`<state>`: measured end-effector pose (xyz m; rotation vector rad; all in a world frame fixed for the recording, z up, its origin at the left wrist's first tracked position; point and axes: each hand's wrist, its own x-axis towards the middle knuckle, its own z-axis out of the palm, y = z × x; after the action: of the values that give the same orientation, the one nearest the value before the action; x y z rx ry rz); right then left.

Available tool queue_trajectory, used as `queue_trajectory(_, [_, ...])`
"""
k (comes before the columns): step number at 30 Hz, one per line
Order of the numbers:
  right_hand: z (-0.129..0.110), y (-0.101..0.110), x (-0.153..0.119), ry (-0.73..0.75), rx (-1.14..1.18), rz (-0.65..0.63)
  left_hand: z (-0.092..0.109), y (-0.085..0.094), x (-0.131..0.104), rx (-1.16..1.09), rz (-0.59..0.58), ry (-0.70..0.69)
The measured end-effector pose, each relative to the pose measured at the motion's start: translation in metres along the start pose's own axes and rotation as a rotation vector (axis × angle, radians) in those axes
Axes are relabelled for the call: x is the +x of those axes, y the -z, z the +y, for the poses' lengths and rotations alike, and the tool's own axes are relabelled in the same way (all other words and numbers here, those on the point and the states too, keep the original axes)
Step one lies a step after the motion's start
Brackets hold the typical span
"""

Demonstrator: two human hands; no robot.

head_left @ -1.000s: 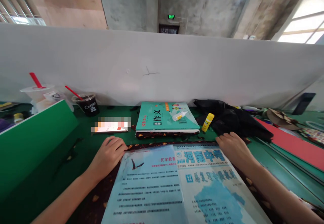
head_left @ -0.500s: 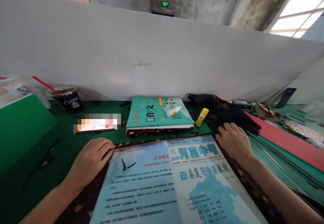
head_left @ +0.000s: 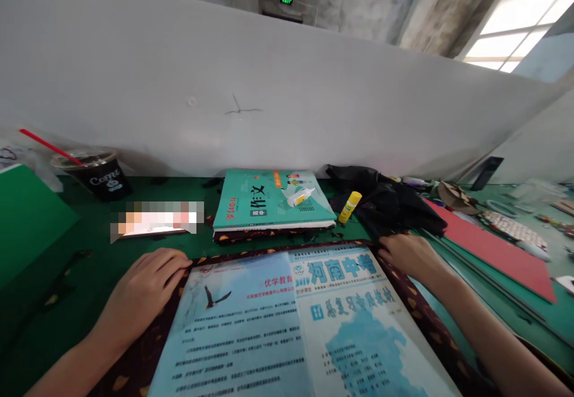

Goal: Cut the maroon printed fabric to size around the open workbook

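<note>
An open book cover (head_left: 251, 325), printed in blue and white with Chinese text and a flying bird, lies flat before me. Beneath it is a dark brown sheet (head_left: 410, 295) with a yellowish leaf pattern, showing along the cover's sides and top. My left hand (head_left: 146, 286) is closed, its fingers together and their tips at the sheet's far left corner. At the far right corner, my right hand (head_left: 410, 256) is closed with curled fingers gripping the sheet's edge; its fingertips are partly hidden.
Beyond the sheet lies a green book (head_left: 269, 202) with a small white bottle (head_left: 300, 197) on it. A yellow glue stick (head_left: 350, 207), black cloth (head_left: 381, 197) and red board (head_left: 497, 253) are rightward. Leftward stand a coffee cup (head_left: 101, 176) and blurred-out phone-like object (head_left: 156, 220).
The view has turned slightly, so most things sit further left. My right hand's fingers are lower and more tightly curled at the corner. My left hand stays at its corner.
</note>
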<state>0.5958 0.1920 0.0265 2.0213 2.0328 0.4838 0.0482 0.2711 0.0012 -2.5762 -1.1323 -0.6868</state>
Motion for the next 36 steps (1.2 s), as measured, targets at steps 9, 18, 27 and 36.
queue_trajectory(9, [0.015,0.002,0.005,-0.040,0.444,0.202,-0.001,-0.003,-0.001,-0.018,0.002,0.023])
queue_trajectory(18, [0.037,-0.015,0.007,-0.035,0.444,0.068,-0.002,-0.002,-0.001,-0.004,-0.021,-0.003])
queue_trajectory(27, [0.021,-0.006,-0.002,0.034,0.097,-0.117,0.001,0.003,0.001,0.050,-0.019,-0.035])
queue_trajectory(36, [0.017,-0.005,-0.003,0.040,0.091,-0.199,0.000,0.006,0.001,0.165,0.011,-0.076])
